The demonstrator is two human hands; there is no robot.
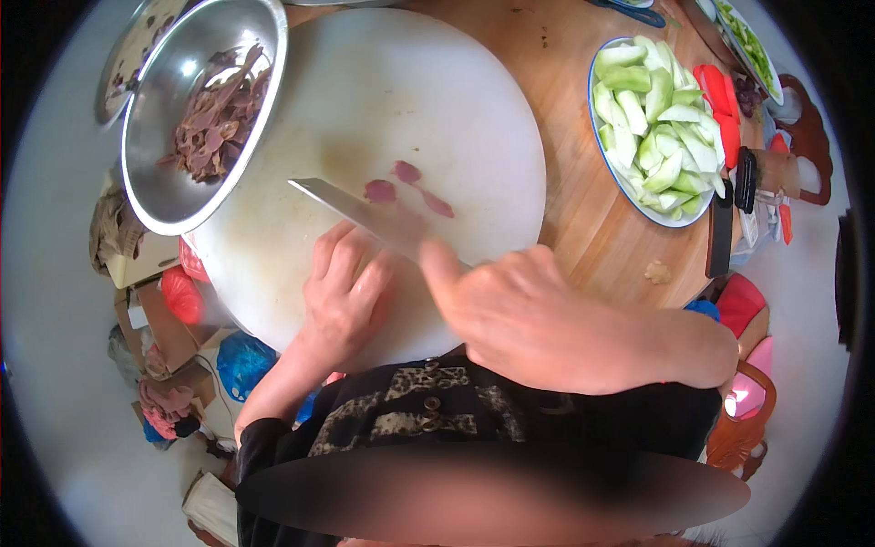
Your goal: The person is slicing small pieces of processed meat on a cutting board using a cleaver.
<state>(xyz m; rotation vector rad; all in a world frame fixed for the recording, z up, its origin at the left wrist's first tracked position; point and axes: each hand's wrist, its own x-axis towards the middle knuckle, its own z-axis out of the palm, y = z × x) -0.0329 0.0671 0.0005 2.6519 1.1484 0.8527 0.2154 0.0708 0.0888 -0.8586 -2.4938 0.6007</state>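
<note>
A wide-bladed kitchen knife (362, 213) is gripped in my right hand (509, 308), its blade slanting up and left over the round white cutting board (465, 89). My left hand (348, 284) rests on the board just below the blade, fingers curled; whatever lies beneath its fingertips is hidden. Several thin slices of dark pink meat (379, 191) lie beyond the blade. At the upper left, a steel bowl (154, 184) holds a heap of sliced brownish meat (212, 130).
On the wooden table (601, 253), a blue-rimmed plate (617, 186) is piled with pale green vegetable pieces (660, 130). Right of it are red items (721, 102) and a dark, flat object (719, 232). A small beige lump (657, 272) sits near the table's edge.
</note>
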